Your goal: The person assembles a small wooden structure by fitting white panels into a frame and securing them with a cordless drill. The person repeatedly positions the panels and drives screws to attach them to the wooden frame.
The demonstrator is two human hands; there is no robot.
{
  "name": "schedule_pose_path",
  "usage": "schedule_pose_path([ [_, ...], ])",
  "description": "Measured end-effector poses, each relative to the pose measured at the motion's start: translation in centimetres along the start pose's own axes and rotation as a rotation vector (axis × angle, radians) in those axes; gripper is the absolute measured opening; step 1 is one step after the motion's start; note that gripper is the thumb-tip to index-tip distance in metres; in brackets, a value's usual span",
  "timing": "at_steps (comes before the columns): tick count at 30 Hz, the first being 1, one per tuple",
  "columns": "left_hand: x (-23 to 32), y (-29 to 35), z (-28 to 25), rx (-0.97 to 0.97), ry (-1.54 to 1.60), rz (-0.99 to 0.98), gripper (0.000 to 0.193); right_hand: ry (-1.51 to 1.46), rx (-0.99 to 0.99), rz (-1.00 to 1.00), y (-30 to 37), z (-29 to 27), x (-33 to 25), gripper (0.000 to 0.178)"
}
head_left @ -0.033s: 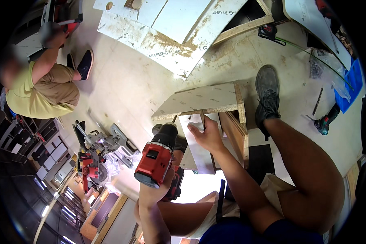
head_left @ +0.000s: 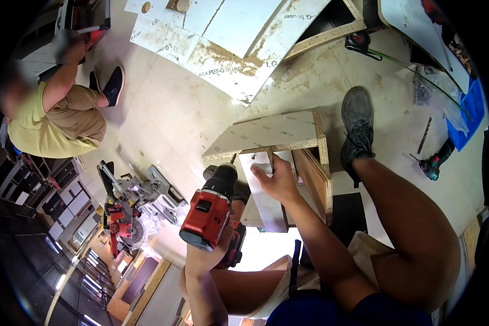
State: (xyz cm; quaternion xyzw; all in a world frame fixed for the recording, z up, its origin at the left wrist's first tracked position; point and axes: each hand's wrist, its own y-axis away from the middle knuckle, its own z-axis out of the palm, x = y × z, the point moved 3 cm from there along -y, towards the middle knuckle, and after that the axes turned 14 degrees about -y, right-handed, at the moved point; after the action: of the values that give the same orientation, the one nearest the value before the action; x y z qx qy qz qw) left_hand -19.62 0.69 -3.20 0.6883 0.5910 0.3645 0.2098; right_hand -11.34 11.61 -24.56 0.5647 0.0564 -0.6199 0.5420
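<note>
A red and black cordless drill (head_left: 206, 209) is in my left hand (head_left: 214, 254), whose fingers wrap round its grip. Its bit (head_left: 233, 158) points away from me, beside the far end of a narrow white board (head_left: 269, 204). My right hand (head_left: 280, 182) is closed on that board's far end, thumb on the top face and fingers over the right edge. A small dark screw or hole (head_left: 254, 157) shows near the thumb; I cannot tell which. The board lies against an open box frame of chipboard panels (head_left: 271, 130) between my legs.
Large dusty white panels (head_left: 201, 60) lie ahead. At right are a tape measure (head_left: 357, 42), a long drill bit (head_left: 425, 136), a second drill (head_left: 433, 165) and a blue bag (head_left: 467, 117). A mitre saw (head_left: 127, 223) stands left; a person (head_left: 54, 119) crouches far left.
</note>
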Motion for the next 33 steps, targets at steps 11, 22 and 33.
schedule_pose_path([
  [11, 0.8, -0.2, -0.3, -0.026, 0.028, -0.021, 0.022, -0.026, 0.006, -0.019, -0.2, 0.0, 0.1, 0.033],
  [22, 0.8, 0.0, 0.0, 0.013, 0.038, -0.001, 0.022, -0.036, 0.003, -0.016, -0.2, 0.0, 0.3, 0.035],
  [33, 0.5, 0.0, 0.0, 0.007, 0.041, 0.052, 0.019, -0.028, -0.001, 0.003, -0.2, 0.0, -0.3, 0.039],
])
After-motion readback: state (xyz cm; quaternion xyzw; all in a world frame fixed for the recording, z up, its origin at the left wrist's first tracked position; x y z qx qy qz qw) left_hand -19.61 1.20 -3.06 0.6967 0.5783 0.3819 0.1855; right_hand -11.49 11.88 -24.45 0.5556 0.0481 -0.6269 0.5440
